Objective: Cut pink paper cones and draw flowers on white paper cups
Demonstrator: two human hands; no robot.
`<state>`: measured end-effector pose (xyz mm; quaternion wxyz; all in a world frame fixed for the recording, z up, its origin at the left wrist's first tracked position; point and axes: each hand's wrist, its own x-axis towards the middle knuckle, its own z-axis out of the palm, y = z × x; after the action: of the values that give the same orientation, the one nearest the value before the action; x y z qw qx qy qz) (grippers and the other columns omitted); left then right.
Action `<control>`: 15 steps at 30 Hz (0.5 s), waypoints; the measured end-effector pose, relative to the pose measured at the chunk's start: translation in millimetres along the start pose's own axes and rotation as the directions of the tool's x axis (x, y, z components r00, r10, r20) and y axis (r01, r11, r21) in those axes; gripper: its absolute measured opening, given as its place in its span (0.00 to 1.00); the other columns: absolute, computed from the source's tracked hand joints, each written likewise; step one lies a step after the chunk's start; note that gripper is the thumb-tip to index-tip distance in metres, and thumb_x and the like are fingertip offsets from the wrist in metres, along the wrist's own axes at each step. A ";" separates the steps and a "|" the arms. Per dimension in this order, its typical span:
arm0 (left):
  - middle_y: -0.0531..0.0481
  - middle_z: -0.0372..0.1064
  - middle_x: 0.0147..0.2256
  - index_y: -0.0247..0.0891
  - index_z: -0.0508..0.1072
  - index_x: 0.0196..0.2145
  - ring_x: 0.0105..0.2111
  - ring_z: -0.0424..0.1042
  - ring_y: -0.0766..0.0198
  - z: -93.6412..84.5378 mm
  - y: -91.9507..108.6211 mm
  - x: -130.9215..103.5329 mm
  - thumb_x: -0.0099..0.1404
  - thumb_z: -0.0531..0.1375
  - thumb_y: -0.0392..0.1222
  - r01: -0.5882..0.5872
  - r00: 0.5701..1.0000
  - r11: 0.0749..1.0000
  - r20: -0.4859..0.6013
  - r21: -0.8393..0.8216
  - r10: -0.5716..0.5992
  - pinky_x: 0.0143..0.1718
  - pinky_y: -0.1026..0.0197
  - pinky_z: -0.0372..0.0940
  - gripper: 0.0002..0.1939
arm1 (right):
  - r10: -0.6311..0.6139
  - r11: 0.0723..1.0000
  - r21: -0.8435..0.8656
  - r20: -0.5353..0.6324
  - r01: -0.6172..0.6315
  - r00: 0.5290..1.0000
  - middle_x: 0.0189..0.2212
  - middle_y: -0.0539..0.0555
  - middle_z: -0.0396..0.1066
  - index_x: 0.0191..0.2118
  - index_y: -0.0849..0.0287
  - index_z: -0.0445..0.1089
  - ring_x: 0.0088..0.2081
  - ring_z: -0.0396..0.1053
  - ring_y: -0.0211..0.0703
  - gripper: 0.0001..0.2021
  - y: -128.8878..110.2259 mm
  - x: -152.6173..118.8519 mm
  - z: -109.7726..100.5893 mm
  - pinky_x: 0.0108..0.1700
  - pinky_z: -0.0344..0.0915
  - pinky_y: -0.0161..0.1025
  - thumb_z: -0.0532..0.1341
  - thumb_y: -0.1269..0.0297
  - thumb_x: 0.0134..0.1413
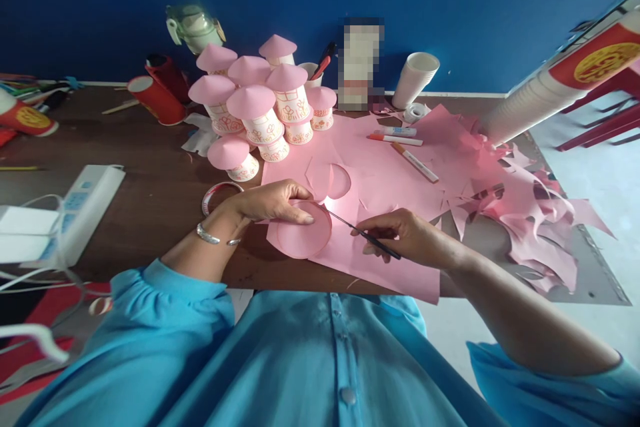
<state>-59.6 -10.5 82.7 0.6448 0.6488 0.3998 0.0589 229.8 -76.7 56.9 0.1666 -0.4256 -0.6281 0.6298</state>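
Observation:
My left hand (285, 203) pinches a piece of pink paper (303, 237), thumb on top, near the table's front edge. A drawn circle outline runs round the paper. My right hand (395, 237) is closed on black-handled scissors (373, 238), which show almost edge-on. Their thin tip touches the right edge of the circle. Beneath both hands lies a larger pink sheet (400, 280). Just beyond the scissors sits another curled pink paper round (340, 181). Behind my left hand stand several decorated paper cups with pink cone roofs (253, 103).
A tape roll (220, 197) lies by my left wrist. Markers (415, 163) rest on the pink sheet. Paper scraps (535, 227) pile up at right beside a long cup stack (530, 107). White cups (416, 80) stand by the wall; a power strip (87, 203) is at left.

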 end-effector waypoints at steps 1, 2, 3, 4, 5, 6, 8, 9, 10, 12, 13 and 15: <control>0.53 0.70 0.25 0.32 0.82 0.35 0.22 0.60 0.70 -0.3 0.2 -0.1 0.54 0.71 0.47 -0.006 1.000 1.000 0.006 0.005 0.006 0.22 0.67 0.53 0.15 | 0.003 1.000 -0.002 -0.001 -0.003 1.000 0.25 0.53 0.78 0.50 0.62 0.82 0.21 0.66 0.31 0.21 -0.1 0.2 0.1 0.23 0.68 0.31 0.69 0.51 0.60; 0.52 0.71 0.25 0.32 0.82 0.35 0.22 0.60 0.70 -0.4 0.6 -0.3 0.54 0.71 0.46 -0.011 1.000 1.000 0.011 0.007 0.011 0.22 0.67 0.53 0.14 | 0.005 1.000 -0.003 -0.002 -0.005 1.000 0.26 0.53 0.78 0.50 0.62 0.82 0.21 0.66 0.31 0.21 -0.1 0.3 0.1 0.24 0.68 0.31 0.69 0.51 0.60; 0.52 0.71 0.26 0.32 0.82 0.34 0.22 0.61 0.70 -0.5 1.1 -0.5 0.54 0.71 0.46 -0.015 1.000 1.000 0.015 0.006 0.015 0.22 0.67 0.53 0.14 | 0.007 1.000 -0.004 -0.002 -0.007 1.000 0.26 0.53 0.78 0.50 0.62 0.82 0.21 0.65 0.31 0.21 -0.3 0.3 0.1 0.24 0.68 0.31 0.69 0.51 0.60; 0.52 0.72 0.26 0.33 0.83 0.34 0.22 0.61 0.70 -0.3 1.5 -0.7 0.54 0.71 0.45 -0.021 1.000 1.000 0.016 0.001 0.021 0.22 0.66 0.53 0.14 | 0.008 1.000 -0.005 0.000 -0.008 1.000 0.26 0.53 0.78 0.51 0.63 0.82 0.21 0.65 0.31 0.21 -0.4 0.3 0.1 0.24 0.68 0.31 0.69 0.52 0.60; 0.52 0.73 0.26 0.33 0.83 0.33 0.22 0.63 0.69 -0.1 1.9 -0.8 0.53 0.72 0.45 -0.028 1.000 1.000 0.013 -0.007 0.029 0.22 0.66 0.55 0.13 | 0.008 1.000 -0.007 0.002 -0.008 1.000 0.26 0.53 0.78 0.51 0.63 0.82 0.21 0.65 0.31 0.21 -0.6 0.3 0.0 0.24 0.68 0.31 0.69 0.51 0.60; 0.51 0.73 0.26 0.33 0.83 0.32 0.22 0.64 0.68 0.3 1.9 -0.9 0.52 0.72 0.44 -0.041 0.999 0.999 0.002 -0.017 0.041 0.23 0.66 0.56 0.13 | 0.005 1.000 -0.007 0.004 -0.005 1.000 0.26 0.53 0.77 0.50 0.63 0.82 0.20 0.65 0.31 0.21 -0.7 0.3 0.0 0.24 0.68 0.31 0.69 0.51 0.60; 0.52 0.73 0.24 0.34 0.82 0.30 0.21 0.66 0.67 0.9 1.1 -0.8 0.50 0.73 0.43 -0.077 0.996 0.997 -0.046 -0.030 0.076 0.24 0.64 0.57 0.12 | 0.001 1.000 -0.009 0.011 -0.001 1.000 0.25 0.53 0.77 0.49 0.63 0.82 0.20 0.65 0.31 0.21 -0.7 0.3 0.0 0.23 0.67 0.31 0.69 0.51 0.60; 0.52 0.72 0.24 0.34 0.82 0.30 0.21 0.67 0.66 1.2 0.2 -0.7 0.49 0.73 0.43 -0.096 0.993 0.995 -0.074 -0.032 0.094 0.24 0.64 0.58 0.12 | 0.000 1.000 -0.010 0.012 0.000 1.000 0.25 0.53 0.77 0.49 0.62 0.82 0.20 0.65 0.31 0.20 -0.6 0.3 0.0 0.23 0.67 0.31 0.69 0.51 0.60; 0.53 0.71 0.23 0.35 0.81 0.29 0.21 0.67 0.65 1.3 -0.8 -0.6 0.48 0.73 0.42 -0.113 0.989 0.993 -0.100 -0.034 0.109 0.24 0.63 0.58 0.11 | -0.001 1.000 -0.011 0.012 0.001 1.000 0.25 0.52 0.77 0.49 0.62 0.82 0.20 0.65 0.31 0.20 -0.4 0.3 0.0 0.23 0.67 0.31 0.69 0.51 0.60; 0.54 0.70 0.22 0.35 0.81 0.28 0.20 0.67 0.65 1.5 -2.7 -0.2 0.47 0.73 0.41 -0.126 0.986 0.991 -0.114 -0.041 0.120 0.25 0.63 0.58 0.10 | -0.001 1.000 -0.012 0.016 0.001 1.000 0.26 0.52 0.77 0.49 0.62 0.83 0.20 0.64 0.31 0.19 0.2 0.3 -0.1 0.23 0.66 0.30 0.69 0.52 0.60; 0.54 0.69 0.21 0.35 0.81 0.28 0.20 0.66 0.65 1.5 -3.3 0.0 0.47 0.73 0.40 -0.121 0.988 0.992 -0.099 -0.046 0.116 0.25 0.63 0.58 0.10 | 0.000 1.000 -0.014 0.018 0.000 1.000 0.25 0.52 0.77 0.49 0.62 0.83 0.20 0.64 0.31 0.19 0.4 0.3 -0.2 0.23 0.66 0.30 0.69 0.52 0.60; 0.56 0.67 0.20 0.35 0.81 0.27 0.19 0.63 0.67 1.8 -3.8 0.3 0.46 0.74 0.39 -0.114 0.990 0.990 -0.089 -0.077 0.107 0.24 0.63 0.56 0.10 | 0.004 1.000 -0.014 0.022 -0.003 1.000 0.25 0.52 0.77 0.48 0.62 0.83 0.20 0.64 0.30 0.18 0.6 0.3 -0.3 0.23 0.65 0.30 0.68 0.53 0.60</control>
<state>-60.0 -12.4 78.9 0.6491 0.6398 0.3874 0.1384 230.1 -76.3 56.3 0.1555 -0.4209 -0.6336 0.6303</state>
